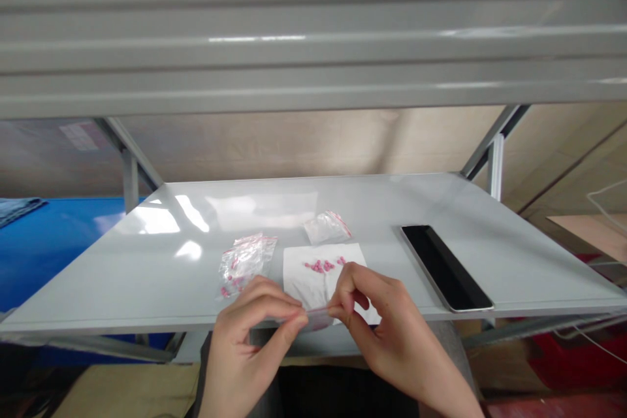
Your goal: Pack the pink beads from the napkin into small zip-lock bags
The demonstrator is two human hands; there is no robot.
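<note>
Between my two hands, at the table's front edge, a small clear zip bag (318, 321) is stretched by its top edge. My left hand (259, 333) pinches its left corner between thumb and fingers. The right corner is pinched by my right hand (375, 310). Something pinkish shows low in the bag, too blurred to make out. Just beyond my hands lies a white paper sheet (298, 268) bearing several small pink pellets (321, 266). Left of the paper, clear zip bags (249, 258) lie in a pile with pink pellets inside.
Another clear zip bag (326, 228) lies behind the paper. A black tablet or large phone (445, 268) rests to the right on the grey table (161, 261). Low overhead, a ridged grey panel (313, 32) spans the view. A blue surface (73, 241) is at the left.
</note>
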